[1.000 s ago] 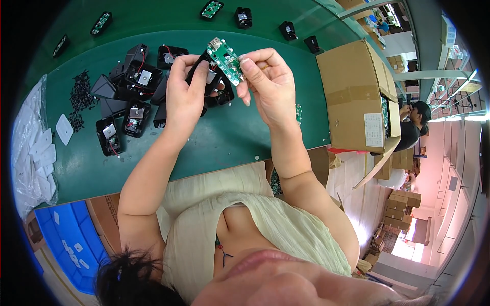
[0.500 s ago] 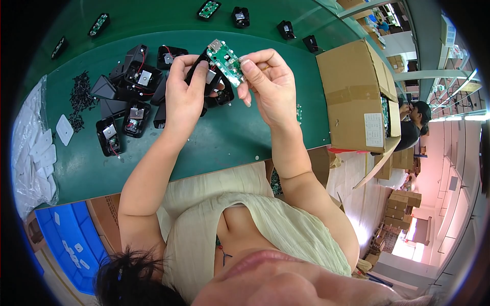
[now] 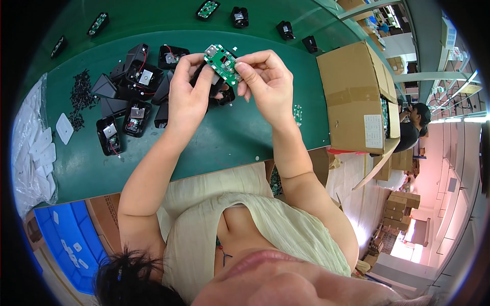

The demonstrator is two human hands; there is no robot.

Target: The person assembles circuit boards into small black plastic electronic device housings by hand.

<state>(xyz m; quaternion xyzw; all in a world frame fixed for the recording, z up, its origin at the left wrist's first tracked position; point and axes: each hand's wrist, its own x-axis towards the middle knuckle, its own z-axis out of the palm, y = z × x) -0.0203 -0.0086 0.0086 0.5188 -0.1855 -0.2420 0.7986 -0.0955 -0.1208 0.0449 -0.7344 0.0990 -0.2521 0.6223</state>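
My left hand (image 3: 190, 84) grips a black plastic housing (image 3: 213, 85), mostly hidden behind the fingers and the board. Over the housing's top, a green circuit board (image 3: 222, 62) with a metal socket (image 3: 211, 50) at its upper left corner is pinched at its right edge by my right hand (image 3: 263, 84). My left thumb lies close to the board's lower left edge; whether it touches cannot be made out. Several black housings with red wires and square metal pieces, such as this housing (image 3: 137, 118), lie left of my hands on the green table (image 3: 214, 145).
Black screws (image 3: 84, 94) lie in a pile at left, near a white plate (image 3: 64, 129) and a plastic bag of white plates (image 3: 38, 158). A cardboard box (image 3: 349, 97) stands at right. More housings (image 3: 240, 17) line the far side. A blue bin (image 3: 69, 245) sits lower left.
The circuit board has shifted slightly left and down and turned, now lying more over the black housing. My right hand has moved a little left with it.
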